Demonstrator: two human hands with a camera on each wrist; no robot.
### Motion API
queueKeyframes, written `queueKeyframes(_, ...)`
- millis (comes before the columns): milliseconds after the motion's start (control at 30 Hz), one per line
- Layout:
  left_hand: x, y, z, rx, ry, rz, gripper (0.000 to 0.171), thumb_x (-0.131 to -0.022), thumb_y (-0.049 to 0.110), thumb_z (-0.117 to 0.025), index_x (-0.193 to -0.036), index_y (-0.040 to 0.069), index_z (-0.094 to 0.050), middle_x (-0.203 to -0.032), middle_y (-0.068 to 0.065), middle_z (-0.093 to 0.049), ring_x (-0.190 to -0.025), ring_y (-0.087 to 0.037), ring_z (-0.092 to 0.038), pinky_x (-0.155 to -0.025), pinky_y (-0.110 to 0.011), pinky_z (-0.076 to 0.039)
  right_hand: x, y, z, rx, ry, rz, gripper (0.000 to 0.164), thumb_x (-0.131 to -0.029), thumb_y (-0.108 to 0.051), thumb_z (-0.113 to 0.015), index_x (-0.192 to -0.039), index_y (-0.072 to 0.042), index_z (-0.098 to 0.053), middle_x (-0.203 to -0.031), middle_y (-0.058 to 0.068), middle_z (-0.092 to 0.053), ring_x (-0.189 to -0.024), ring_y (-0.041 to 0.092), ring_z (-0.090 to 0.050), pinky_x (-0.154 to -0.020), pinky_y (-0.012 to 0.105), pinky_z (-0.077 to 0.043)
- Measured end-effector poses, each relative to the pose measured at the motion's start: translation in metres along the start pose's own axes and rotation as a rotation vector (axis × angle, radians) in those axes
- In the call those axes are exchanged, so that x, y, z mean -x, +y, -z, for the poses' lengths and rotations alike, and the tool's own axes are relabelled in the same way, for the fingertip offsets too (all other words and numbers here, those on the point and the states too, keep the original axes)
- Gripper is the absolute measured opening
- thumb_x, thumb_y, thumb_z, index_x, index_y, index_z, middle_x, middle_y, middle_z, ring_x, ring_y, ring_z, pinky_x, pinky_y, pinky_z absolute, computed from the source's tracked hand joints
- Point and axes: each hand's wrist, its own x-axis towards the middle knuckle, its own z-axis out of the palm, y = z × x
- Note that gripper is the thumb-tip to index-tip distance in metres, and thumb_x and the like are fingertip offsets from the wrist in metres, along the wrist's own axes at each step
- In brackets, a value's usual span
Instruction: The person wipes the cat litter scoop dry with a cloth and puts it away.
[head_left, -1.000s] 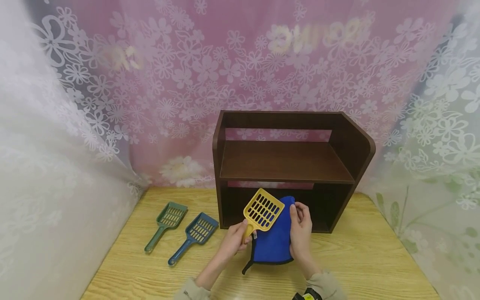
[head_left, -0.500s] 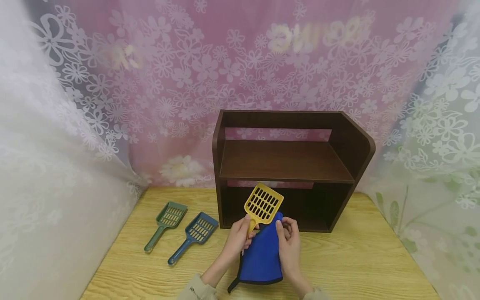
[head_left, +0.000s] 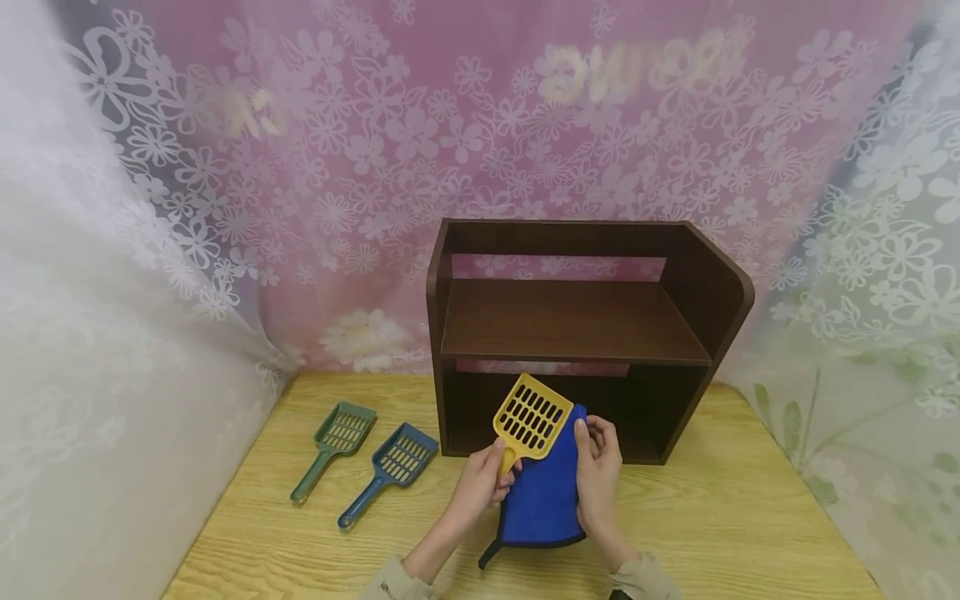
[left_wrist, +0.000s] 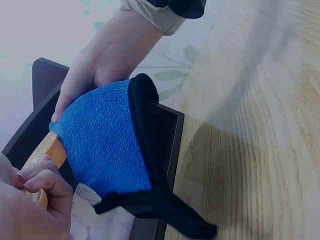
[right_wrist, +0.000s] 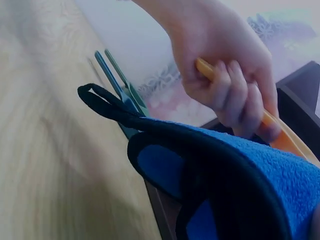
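By its handle, my left hand (head_left: 478,482) grips a yellow slotted litter scoop (head_left: 529,421), pan pointing up and away. My right hand (head_left: 598,468) pinches the upper right edge of a blue terry cloth (head_left: 540,504) with black trim and a hanging loop. The top of the cloth lies along the right side of the scoop's pan and partly behind it. In the right wrist view, left fingers (right_wrist: 235,95) curl round the scoop handle, and the cloth (right_wrist: 260,155) hangs folded and open at its near end. A small white tag (left_wrist: 88,194) shows at the cloth's edge.
On the wooden table (head_left: 712,533), a green slotted scoop (head_left: 326,452) and a dark blue one (head_left: 381,477) lie at the left. Right behind my hands stands a dark brown two-tier shelf (head_left: 573,321). Floral curtains (head_left: 360,208) enclose the back and both sides.
The cloth and right hand shifted down and left, then back up and right to the pan's side. The left hand stays on the scoop, which moved slightly. Both other scoops lie still.
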Motion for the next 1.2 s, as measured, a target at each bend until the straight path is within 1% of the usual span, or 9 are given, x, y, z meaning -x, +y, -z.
queueKeyframes(167, 0.002, -0.001, 0.007, -0.012, -0.059, 0.008, 0.054, -0.112, 0.036, -0.034, -0.096, -0.009, -0.059, -0.063, 0.003, -0.040, -0.043, -0.004, -0.027, -0.041, -0.019, -0.025, -0.014, -0.003, 0.006, 0.004, -0.011, 0.021, 0.034, -0.107, -0.021, -0.053, -0.128, 0.006, -0.052, -0.111, -0.003, -0.060, -0.103, 0.003, -0.060, -0.088, 0.010, -0.047)
queueKeyframes(400, 0.003, 0.001, 0.020, 0.048, -0.185, 0.076, 0.048, -0.112, 0.041, -0.035, -0.094, 0.001, -0.057, -0.064, 0.005, -0.038, -0.045, -0.003, -0.026, -0.041, -0.016, -0.022, -0.028, -0.010, 0.018, 0.082, -0.192, -0.015, 0.034, -0.108, -0.023, -0.051, -0.131, 0.002, -0.054, -0.105, -0.016, -0.065, -0.100, 0.002, -0.060, -0.086, 0.013, -0.048)
queueKeyframes(533, 0.004, 0.006, 0.021, 0.068, -0.253, 0.102, 0.048, -0.111, 0.042, -0.036, -0.093, 0.003, -0.057, -0.063, 0.006, -0.037, -0.045, -0.002, -0.026, -0.041, -0.016, -0.022, -0.034, -0.012, 0.019, 0.095, -0.269, -0.013, 0.034, -0.108, -0.025, -0.050, -0.132, -0.001, -0.054, -0.105, -0.015, -0.066, -0.096, 0.003, -0.062, -0.083, 0.014, -0.050)
queueKeyframes(667, 0.006, 0.008, 0.018, 0.068, -0.312, 0.119, 0.049, -0.111, 0.044, -0.036, -0.095, 0.003, -0.057, -0.064, 0.006, -0.037, -0.045, -0.002, -0.025, -0.041, -0.015, -0.021, -0.039, -0.011, 0.016, 0.050, -0.324, 0.006, 0.033, -0.108, -0.027, -0.050, -0.131, -0.003, -0.054, -0.102, -0.010, -0.067, -0.090, 0.005, -0.063, -0.078, 0.016, -0.051)
queueKeyframes(733, 0.006, 0.010, 0.017, 0.066, -0.329, 0.126, 0.049, -0.111, 0.044, -0.036, -0.096, 0.002, -0.057, -0.065, 0.005, -0.038, -0.046, -0.002, -0.025, -0.041, -0.015, -0.021, -0.041, -0.009, 0.016, 0.026, -0.360, 0.016, 0.034, -0.109, -0.026, -0.049, -0.131, -0.001, -0.053, -0.104, -0.011, -0.068, -0.093, 0.004, -0.063, -0.080, 0.016, -0.051)
queueKeyframes(867, 0.008, 0.012, 0.019, 0.046, -0.323, 0.119, 0.051, -0.110, 0.046, -0.037, -0.097, 0.001, -0.059, -0.066, 0.005, -0.039, -0.046, -0.003, -0.025, -0.041, -0.016, -0.021, -0.045, -0.004, 0.017, 0.031, -0.467, 0.043, 0.030, -0.109, -0.017, -0.048, -0.132, 0.003, -0.052, -0.107, -0.006, -0.067, -0.096, 0.004, -0.062, -0.081, 0.016, -0.051)
queueKeyframes(1000, 0.009, 0.015, 0.022, 0.017, -0.300, 0.091, 0.055, -0.110, 0.046, -0.038, -0.096, -0.002, -0.060, -0.065, 0.005, -0.039, -0.045, -0.004, -0.025, -0.041, -0.017, -0.021, -0.045, -0.001, 0.022, 0.153, -0.547, 0.091, 0.026, -0.104, -0.001, -0.050, -0.129, 0.001, -0.056, -0.107, 0.003, -0.065, -0.092, 0.008, -0.060, -0.078, 0.020, -0.049)
queueKeyframes(1100, 0.009, 0.017, 0.024, 0.016, -0.272, 0.077, 0.059, -0.110, 0.046, -0.037, -0.100, -0.007, -0.060, -0.065, 0.005, -0.040, -0.045, -0.004, -0.026, -0.042, -0.017, -0.022, -0.045, -0.002, 0.026, 0.247, -0.570, 0.128, 0.024, -0.103, -0.002, -0.055, -0.126, -0.003, -0.060, -0.106, 0.008, -0.065, -0.091, 0.010, -0.060, -0.079, 0.022, -0.049)
queueKeyframes(1200, 0.009, 0.021, 0.026, 0.014, -0.250, 0.066, 0.061, -0.110, 0.045, -0.038, -0.104, -0.012, -0.060, -0.065, 0.005, -0.042, -0.045, -0.004, -0.027, -0.042, -0.017, -0.023, -0.045, -0.005, 0.030, 0.299, -0.593, 0.169, 0.021, -0.103, -0.007, -0.059, -0.123, -0.008, -0.063, -0.105, 0.010, -0.066, -0.090, 0.010, -0.063, -0.079, 0.023, -0.050)
